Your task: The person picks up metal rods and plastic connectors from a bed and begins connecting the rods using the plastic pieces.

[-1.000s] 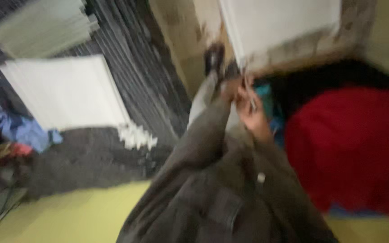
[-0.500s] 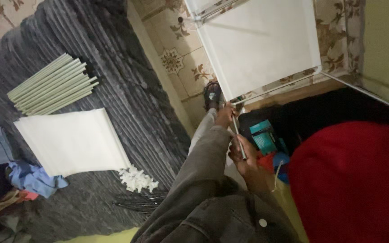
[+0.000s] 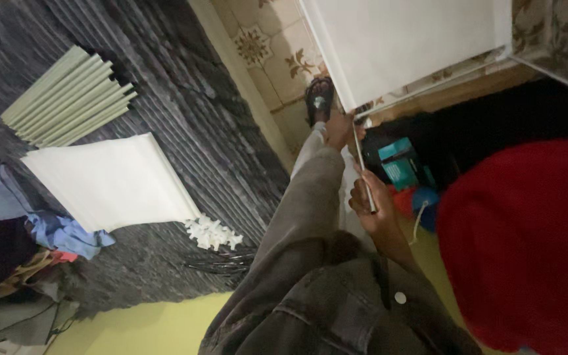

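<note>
A person's right hand [image 3: 375,207] grips a thin metal rod [image 3: 363,167] beside a white panel [image 3: 402,43]; left hand [image 3: 338,128], partly hidden, grip unclear.

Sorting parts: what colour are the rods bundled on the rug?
Pale green rods, lying on the dark grey rug; head view.

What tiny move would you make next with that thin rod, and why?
Probably ease the thin rod upward into the lower corner of the white panel: the right hand grips the rod's lower part, and its top end sits right at that corner.
</note>
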